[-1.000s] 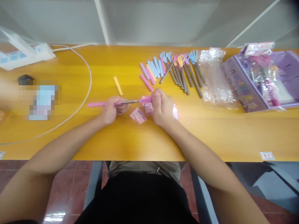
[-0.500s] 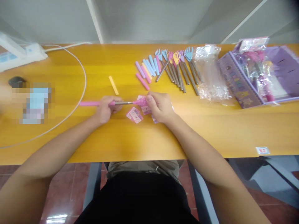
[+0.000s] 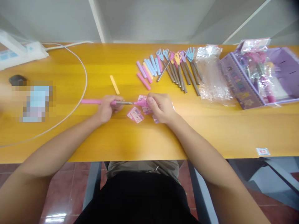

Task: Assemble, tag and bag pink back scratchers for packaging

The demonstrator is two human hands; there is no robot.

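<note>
Between my two hands lies a pink back scratcher with a metal rod, held level above the table. My left hand is closed around its pink handle sleeve, which sticks out to the left. The claw end is gripped by my right hand, whose fingers hide most of the claw. Under and beside that hand are several small pink printed cards. A loose yellow sleeve lies beyond my left hand. Farther back are several coloured sleeves and a row of back scratchers with bare metal rods.
Clear plastic bags lie right of the scratchers. A purple display box holding wrapped scratchers stands at the far right. On the left are a white cable, a black mouse, a power strip and a blurred-out phone-like object.
Both hands keep their grip on the pink back scratcher in nearly the same place. The whole view has shifted very slightly; nothing else has visibly moved.
</note>
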